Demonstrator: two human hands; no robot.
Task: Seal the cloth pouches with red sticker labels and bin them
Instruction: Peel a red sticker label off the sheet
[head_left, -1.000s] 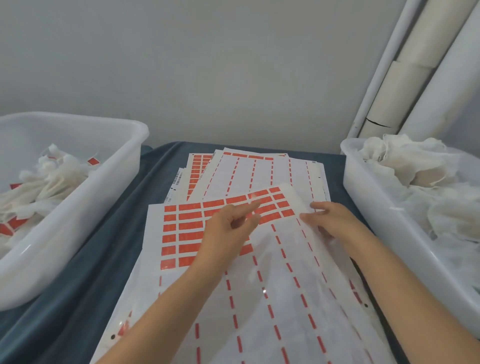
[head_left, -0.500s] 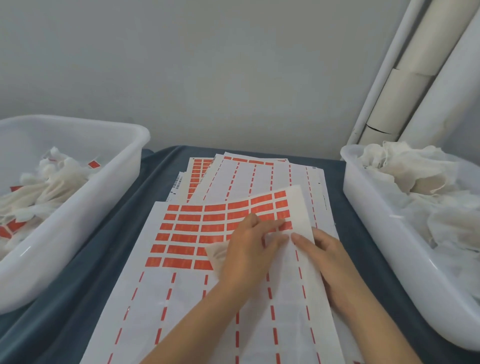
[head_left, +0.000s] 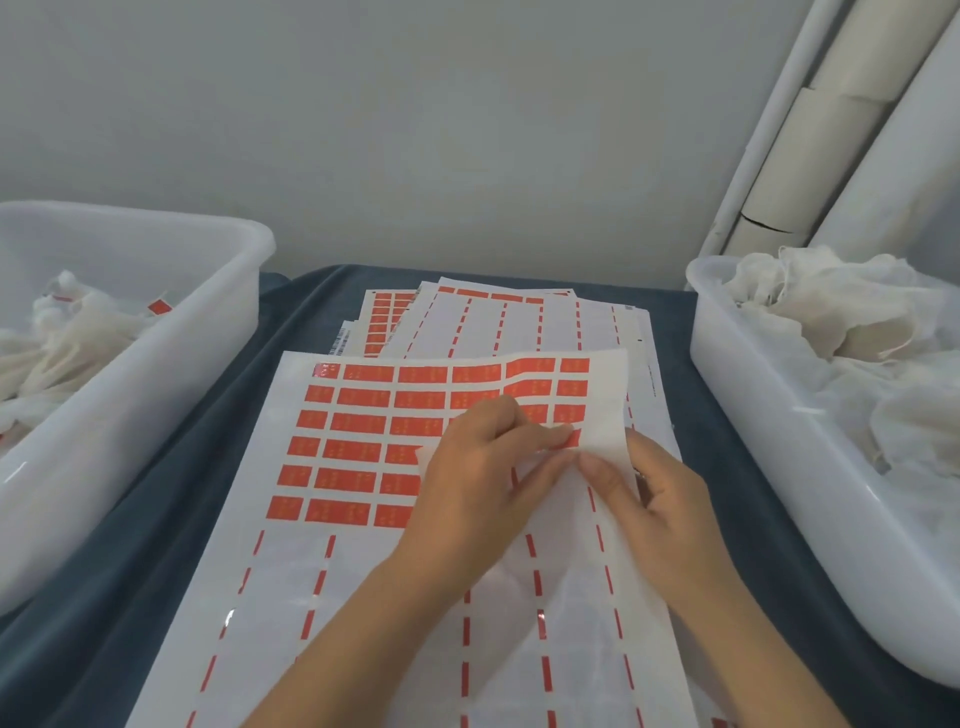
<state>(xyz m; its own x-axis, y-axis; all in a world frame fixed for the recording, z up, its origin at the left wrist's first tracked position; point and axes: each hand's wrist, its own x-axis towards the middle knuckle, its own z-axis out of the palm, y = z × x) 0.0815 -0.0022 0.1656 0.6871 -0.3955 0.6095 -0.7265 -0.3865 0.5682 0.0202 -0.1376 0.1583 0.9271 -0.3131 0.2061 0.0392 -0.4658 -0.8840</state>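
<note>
Cloth (head_left: 130, 597), dark blue and softly creased, covers the work surface between two white, round-cornered plastic bins. The right bin (head_left: 810, 519) is heaped with loose, gauzy off-white pouches (head_left: 841, 322); the left bin (head_left: 156, 415) holds pouches (head_left: 67, 338) carrying red labels. Glossy white label sheets (head_left: 519, 322) lie fanned at the back, one showing a small barcode at its edge. The top sheet (head_left: 322, 582) lies nearest, its far part filled with rows of red rectangular stickers (head_left: 363, 426) whose pale print is too blurred to read; nearer, only red dashes remain. The left hand (head_left: 483, 488) rests on this sheet, fingers curled, pinching a red sticker (head_left: 569, 436) at the sheet's right side. The right hand (head_left: 649, 504) pinches the sheet's lifted right edge between thumb and fingers.
</note>
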